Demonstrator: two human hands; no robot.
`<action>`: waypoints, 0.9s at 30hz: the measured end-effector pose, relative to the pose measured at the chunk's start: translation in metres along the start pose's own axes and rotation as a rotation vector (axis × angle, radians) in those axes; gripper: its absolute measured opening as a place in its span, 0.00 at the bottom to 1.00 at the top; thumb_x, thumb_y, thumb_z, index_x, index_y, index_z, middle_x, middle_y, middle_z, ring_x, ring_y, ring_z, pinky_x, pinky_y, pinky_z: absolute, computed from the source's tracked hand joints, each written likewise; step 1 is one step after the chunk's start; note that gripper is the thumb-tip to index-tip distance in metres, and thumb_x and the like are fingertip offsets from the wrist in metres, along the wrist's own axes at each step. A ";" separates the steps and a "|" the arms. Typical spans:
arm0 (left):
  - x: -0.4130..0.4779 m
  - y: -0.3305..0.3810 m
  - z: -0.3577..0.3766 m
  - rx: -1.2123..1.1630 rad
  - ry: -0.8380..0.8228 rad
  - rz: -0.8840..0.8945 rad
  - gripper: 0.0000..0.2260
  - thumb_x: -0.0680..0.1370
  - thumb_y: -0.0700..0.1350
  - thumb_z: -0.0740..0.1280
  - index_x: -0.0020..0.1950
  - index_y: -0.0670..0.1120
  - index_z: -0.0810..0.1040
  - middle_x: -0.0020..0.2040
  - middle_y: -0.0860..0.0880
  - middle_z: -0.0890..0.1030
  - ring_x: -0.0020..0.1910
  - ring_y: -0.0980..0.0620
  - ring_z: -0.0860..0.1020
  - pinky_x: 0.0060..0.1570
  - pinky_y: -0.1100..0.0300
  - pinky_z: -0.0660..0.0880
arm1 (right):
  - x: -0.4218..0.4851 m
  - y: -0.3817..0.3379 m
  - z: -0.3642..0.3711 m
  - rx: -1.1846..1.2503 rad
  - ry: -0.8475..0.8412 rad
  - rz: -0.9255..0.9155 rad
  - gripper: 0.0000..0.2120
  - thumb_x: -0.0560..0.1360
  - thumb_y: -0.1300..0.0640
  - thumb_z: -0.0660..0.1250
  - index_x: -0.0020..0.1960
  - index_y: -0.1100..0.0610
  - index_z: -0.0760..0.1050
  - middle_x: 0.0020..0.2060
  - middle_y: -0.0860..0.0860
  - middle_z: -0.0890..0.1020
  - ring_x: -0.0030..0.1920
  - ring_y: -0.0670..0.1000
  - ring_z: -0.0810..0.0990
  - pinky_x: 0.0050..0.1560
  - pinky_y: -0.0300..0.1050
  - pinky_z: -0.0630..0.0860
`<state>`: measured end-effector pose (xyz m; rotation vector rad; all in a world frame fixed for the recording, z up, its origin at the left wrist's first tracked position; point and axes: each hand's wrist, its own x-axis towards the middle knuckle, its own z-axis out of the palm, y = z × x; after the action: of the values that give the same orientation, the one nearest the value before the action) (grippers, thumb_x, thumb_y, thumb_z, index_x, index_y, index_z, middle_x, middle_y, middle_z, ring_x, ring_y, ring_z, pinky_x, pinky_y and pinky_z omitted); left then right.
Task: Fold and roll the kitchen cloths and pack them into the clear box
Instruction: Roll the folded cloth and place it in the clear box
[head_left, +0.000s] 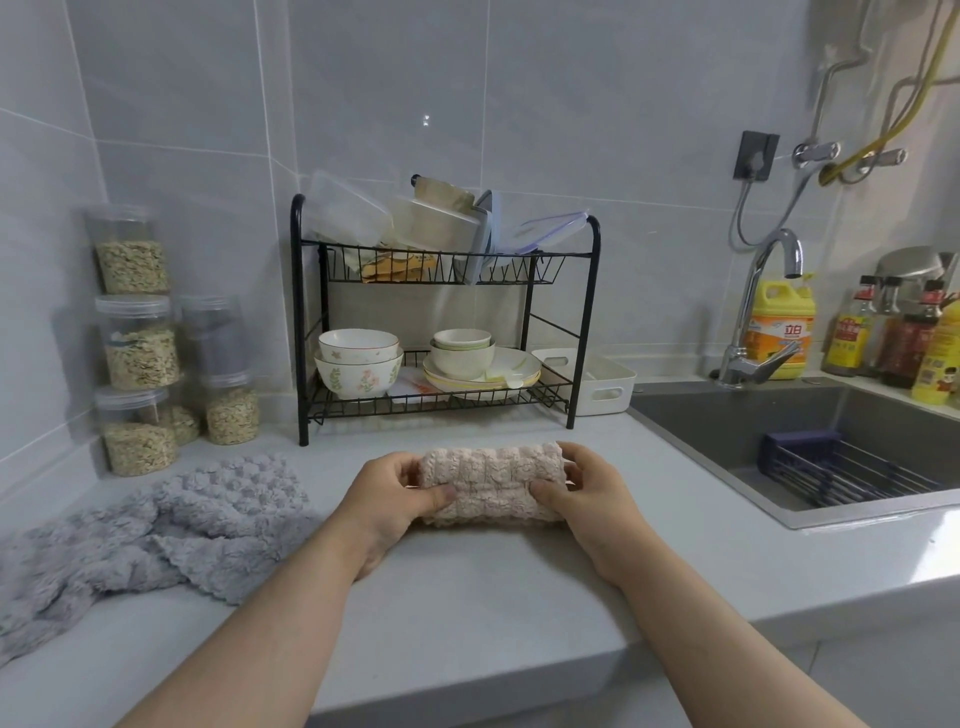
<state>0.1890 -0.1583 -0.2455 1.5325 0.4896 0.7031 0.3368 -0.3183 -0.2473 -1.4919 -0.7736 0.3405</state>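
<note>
A pink fluffy kitchen cloth (491, 483) lies rolled into a thick bundle on the grey counter (467, 597), in front of the dish rack. My left hand (395, 499) grips its left end, thumb on top. At the roll's right end, my right hand (582, 493) holds it the same way. A grey fluffy cloth (150, 530) lies crumpled and unfolded on the counter to the left. A clear box (348, 213) leans on the top shelf of the rack.
A black two-tier dish rack (441, 322) with bowls and plates stands behind the roll. Stacked jars of grain (140, 343) line the left wall. A white tray (597, 384) sits beside the rack. The sink (810, 447), tap and bottles are at right.
</note>
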 end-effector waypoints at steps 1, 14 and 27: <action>0.001 0.000 0.000 -0.006 0.004 0.008 0.11 0.69 0.30 0.74 0.48 0.40 0.79 0.44 0.42 0.84 0.44 0.47 0.81 0.45 0.59 0.80 | 0.000 0.000 0.000 0.002 -0.002 -0.002 0.17 0.73 0.67 0.72 0.56 0.50 0.77 0.48 0.54 0.84 0.43 0.50 0.82 0.47 0.44 0.81; 0.004 -0.002 0.000 -0.001 0.051 -0.006 0.16 0.70 0.30 0.73 0.53 0.42 0.77 0.43 0.43 0.83 0.40 0.50 0.82 0.45 0.59 0.80 | 0.014 0.013 -0.002 0.021 0.013 0.064 0.13 0.73 0.64 0.71 0.54 0.50 0.78 0.48 0.58 0.85 0.47 0.58 0.84 0.55 0.54 0.80; -0.008 0.001 0.006 0.148 0.072 -0.003 0.17 0.69 0.29 0.74 0.55 0.42 0.77 0.47 0.44 0.85 0.45 0.50 0.84 0.44 0.63 0.80 | 0.003 0.009 -0.007 -0.054 -0.042 0.068 0.15 0.75 0.65 0.69 0.54 0.47 0.78 0.45 0.48 0.85 0.45 0.47 0.84 0.47 0.41 0.79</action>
<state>0.1867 -0.1683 -0.2459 1.6488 0.6092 0.7353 0.3454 -0.3213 -0.2545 -1.5682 -0.7723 0.4059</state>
